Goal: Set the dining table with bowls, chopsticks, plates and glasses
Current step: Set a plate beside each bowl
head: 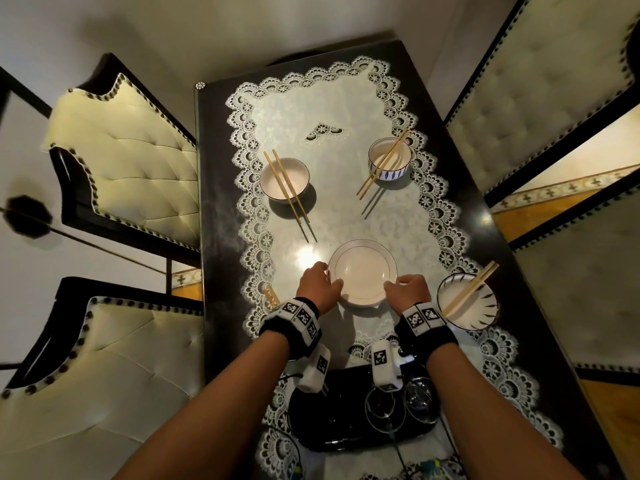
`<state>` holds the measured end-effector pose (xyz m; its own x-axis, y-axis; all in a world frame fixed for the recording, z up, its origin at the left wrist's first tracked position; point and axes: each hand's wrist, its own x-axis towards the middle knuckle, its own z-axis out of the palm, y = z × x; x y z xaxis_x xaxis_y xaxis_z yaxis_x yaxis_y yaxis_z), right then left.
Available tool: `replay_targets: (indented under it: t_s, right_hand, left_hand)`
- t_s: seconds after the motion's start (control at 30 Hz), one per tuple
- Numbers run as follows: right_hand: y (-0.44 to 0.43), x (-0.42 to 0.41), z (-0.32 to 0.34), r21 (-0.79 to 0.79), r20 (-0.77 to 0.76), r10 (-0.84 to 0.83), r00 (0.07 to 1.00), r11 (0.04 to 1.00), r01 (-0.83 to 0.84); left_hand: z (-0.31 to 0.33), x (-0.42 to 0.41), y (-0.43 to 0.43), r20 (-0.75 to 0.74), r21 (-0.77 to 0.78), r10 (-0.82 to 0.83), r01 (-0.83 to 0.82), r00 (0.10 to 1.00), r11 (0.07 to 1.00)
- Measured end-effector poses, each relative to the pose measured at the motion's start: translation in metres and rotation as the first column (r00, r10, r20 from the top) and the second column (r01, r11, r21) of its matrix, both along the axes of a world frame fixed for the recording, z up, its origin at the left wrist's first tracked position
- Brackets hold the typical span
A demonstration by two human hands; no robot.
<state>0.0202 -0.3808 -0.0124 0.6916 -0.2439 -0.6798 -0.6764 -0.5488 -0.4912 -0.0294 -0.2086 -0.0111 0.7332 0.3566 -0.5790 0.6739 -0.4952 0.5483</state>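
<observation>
Dark counter, lace runner, tufted chairs; left hand and right hand fingers grasping plate.

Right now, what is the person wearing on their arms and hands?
The left hand and right hand are bare, no gloves or sleeves. The black fabric left wristband and right wristband carry white square tiles printed with black-and-white coded markers. A white box with a similar marker shows by the left wrist, another by the right.

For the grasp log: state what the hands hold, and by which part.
Both hands hold the white plate by its rim: the left hand at the near-left edge, the right hand at the near-right edge.
</observation>
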Motion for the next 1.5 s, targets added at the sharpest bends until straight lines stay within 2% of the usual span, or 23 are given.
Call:
replay_targets:
  t_s: [0.17,0.43,0.9,1.23,1.37,1.5]
  right_hand:
    - [0.004,0.001,-0.007,0.024,-0.023,0.034,0.999,0.999,-0.034]
    - [0.015,-0.007,-0.014,-0.014,-0.047,-0.03,0.998,0.999,0.03]
    - [0.013,-0.019,-0.007,0.001,-0.043,0.049,0.998,0.999,-0.049]
    - [-0.005,-0.022,0.038,0.045,0.07,0.087,0.994,0.995,-0.09]
    - [-0.01,-0.027,0.058,0.115,0.094,0.023,0.995,0.993,-0.033]
    - [-0.023,-0.041,0.073,0.159,0.089,-0.016,0.996,0.987,0.002]
  left_hand:
    - [-0.014,0.002,0.004,-0.053,0.028,-0.04,0.042,0.998,0.999]
    - [-0.025,-0.011,0.01,-0.071,0.053,0.022,-0.018,0.997,0.998]
    - [-0.02,-0.036,0.008,-0.068,0.009,0.154,-0.154,0.986,0.988]
    - [0.029,-0.05,-0.006,0.168,-0.032,0.183,-0.18,0.969,0.983]
    - [0.06,-0.057,-0.007,0.207,-0.055,0.175,-0.167,0.963,0.984]
    - [0.085,-0.083,-0.016,0.227,-0.005,0.156,-0.159,0.961,0.987]
